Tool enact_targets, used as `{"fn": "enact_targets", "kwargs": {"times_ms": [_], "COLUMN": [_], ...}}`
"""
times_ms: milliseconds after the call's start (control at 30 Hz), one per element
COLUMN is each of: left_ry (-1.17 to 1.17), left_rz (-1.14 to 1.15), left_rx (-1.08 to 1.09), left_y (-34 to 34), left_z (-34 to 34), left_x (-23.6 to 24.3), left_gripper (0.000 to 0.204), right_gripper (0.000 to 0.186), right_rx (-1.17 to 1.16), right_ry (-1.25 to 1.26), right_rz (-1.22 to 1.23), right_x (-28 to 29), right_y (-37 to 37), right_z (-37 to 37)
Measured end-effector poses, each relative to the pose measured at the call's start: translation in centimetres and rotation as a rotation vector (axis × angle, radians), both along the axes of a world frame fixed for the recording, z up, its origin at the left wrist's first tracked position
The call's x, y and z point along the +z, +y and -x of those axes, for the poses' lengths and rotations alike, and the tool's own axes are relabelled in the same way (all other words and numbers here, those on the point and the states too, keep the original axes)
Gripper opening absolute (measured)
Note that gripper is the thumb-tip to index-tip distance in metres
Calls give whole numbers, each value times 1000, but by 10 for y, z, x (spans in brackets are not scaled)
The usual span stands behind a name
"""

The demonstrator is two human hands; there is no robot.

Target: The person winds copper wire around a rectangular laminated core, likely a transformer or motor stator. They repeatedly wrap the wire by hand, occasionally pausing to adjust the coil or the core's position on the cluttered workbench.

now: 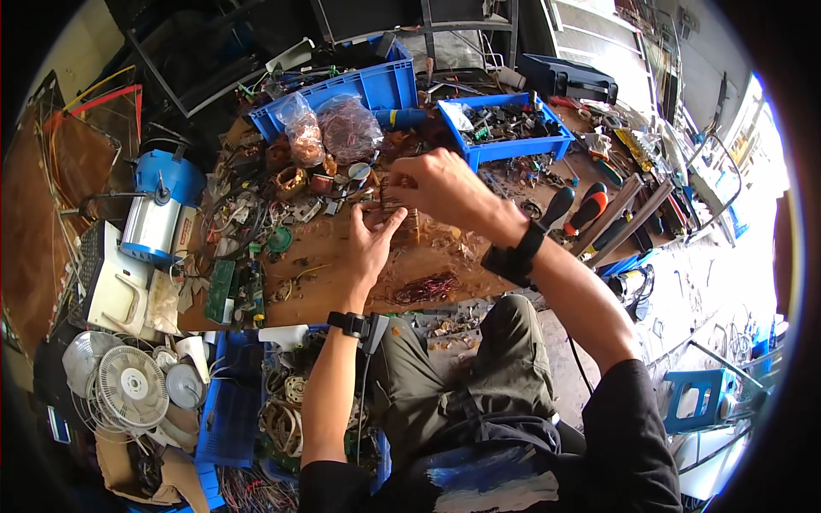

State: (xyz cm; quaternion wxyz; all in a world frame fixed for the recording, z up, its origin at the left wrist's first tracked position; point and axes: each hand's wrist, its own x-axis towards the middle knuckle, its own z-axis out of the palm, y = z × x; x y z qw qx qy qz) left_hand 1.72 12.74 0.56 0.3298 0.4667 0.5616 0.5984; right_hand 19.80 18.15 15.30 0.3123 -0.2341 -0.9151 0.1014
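Note:
Over the wooden bench top [329,252] my two hands meet at a small brownish, copper-coloured piece [412,224] whose kind I cannot make out. My left hand [370,244] comes from below, its thumb and fingers bent around the near side of that spot. Above it, my right hand [440,184] reaches across from the right with curled, pinching fingers. Its knuckles hide what lies between the fingertips. Just nearer to me on the bench lies a small heap of dark red, thin wire [426,288]. Bits of debris are scattered around it.
Behind my hands stand clear bags of copper wire [349,124], a blue crate [368,87] and a blue tray of small parts [509,128]. Screwdrivers [588,208] lie right. A blue-and-silver machine [158,205], green circuit boards [222,291] and a fan [132,385] stand left.

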Motion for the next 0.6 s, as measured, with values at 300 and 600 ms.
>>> {"fn": "enact_targets", "kwargs": {"times_ms": [300, 600], "left_ry": [451, 110], "left_rz": [-315, -253], "left_rx": [194, 128], "left_y": [7, 7], "left_z": [5, 20], "left_x": [-5, -4], "left_gripper": [52, 42], "right_gripper": [27, 28], "right_rx": [84, 190], "right_ry": [68, 188], "right_rz": [50, -58], "right_x": [46, -9], "right_y": [-31, 12], "right_z": [9, 38]}}
